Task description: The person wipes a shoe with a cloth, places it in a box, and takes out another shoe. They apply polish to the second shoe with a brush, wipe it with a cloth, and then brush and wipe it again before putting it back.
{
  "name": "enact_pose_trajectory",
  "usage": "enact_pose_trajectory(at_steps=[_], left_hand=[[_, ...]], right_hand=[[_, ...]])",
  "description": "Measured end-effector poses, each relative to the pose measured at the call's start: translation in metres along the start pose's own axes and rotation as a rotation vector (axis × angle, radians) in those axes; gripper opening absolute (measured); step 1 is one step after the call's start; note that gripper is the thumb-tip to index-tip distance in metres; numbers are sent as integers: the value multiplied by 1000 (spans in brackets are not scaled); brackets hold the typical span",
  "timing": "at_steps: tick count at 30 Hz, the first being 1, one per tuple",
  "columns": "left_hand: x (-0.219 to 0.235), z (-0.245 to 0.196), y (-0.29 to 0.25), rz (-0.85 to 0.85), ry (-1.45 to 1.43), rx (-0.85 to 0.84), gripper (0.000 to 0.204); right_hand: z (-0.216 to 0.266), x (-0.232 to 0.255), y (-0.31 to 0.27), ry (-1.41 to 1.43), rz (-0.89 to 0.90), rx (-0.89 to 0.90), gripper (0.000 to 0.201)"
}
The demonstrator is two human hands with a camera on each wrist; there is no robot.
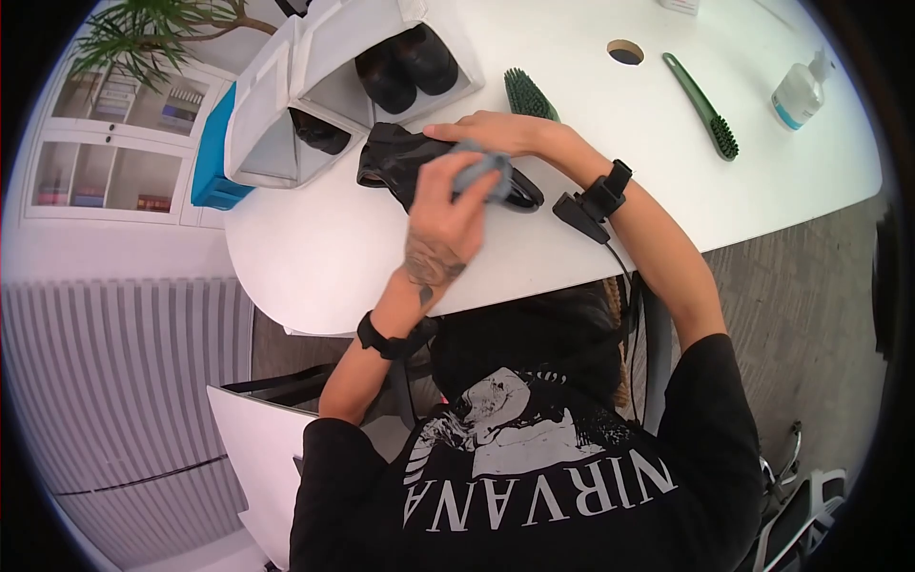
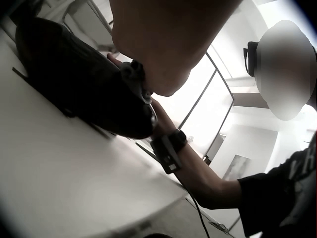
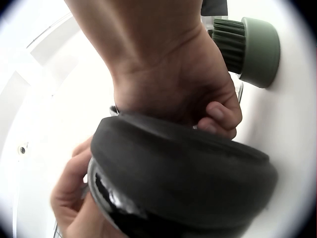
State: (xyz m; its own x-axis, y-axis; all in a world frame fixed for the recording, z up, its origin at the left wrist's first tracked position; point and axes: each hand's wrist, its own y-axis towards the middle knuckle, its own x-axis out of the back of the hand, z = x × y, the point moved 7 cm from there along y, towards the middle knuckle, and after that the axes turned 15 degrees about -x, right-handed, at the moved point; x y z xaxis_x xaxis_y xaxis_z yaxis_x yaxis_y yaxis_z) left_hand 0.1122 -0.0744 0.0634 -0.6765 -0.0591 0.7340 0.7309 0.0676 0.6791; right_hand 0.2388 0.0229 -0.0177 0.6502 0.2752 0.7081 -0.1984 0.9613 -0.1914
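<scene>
A black shoe (image 1: 400,164) lies over the white table in front of the person, its toe toward the body. The left hand (image 1: 444,205) pinches a crumpled grey cloth (image 1: 483,179) and presses it against the shoe; in the head view the hand and cloth are blurred. Behind the shoe, the right hand (image 1: 500,132) grips its far side with curled fingers (image 3: 220,116). In the right wrist view the shoe's dark sole (image 3: 183,158) covers part of that hand. The left wrist view shows the cloth (image 2: 134,79) against the shoe's dark side (image 2: 84,79).
A green brush (image 1: 527,95) lies just beyond the right hand, and a long-handled green brush (image 1: 703,107) farther right. A pump bottle (image 1: 799,92) stands near the right edge. White boxes (image 1: 329,71) holding dark shoes (image 1: 388,78) and a blue box (image 1: 214,157) are at the left.
</scene>
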Motion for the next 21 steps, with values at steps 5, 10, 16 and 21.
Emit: enact_pose_trajectory(at_steps=[5,10,16,21], left_hand=[[-11,-19,14,14,-103,-65,41],[-8,-14,8,-90,-115,-33,48],[11,9,-4,1,-75,-43,53],[46,124,-57,-61,56,430,30]], right_hand=[[12,3,-14,-118,-79,198,50],[6,-3,-7,-81,-148,245,46],[-20,-7,13,213,1,-85,64],[2,10,-11,257,87,-283,95]])
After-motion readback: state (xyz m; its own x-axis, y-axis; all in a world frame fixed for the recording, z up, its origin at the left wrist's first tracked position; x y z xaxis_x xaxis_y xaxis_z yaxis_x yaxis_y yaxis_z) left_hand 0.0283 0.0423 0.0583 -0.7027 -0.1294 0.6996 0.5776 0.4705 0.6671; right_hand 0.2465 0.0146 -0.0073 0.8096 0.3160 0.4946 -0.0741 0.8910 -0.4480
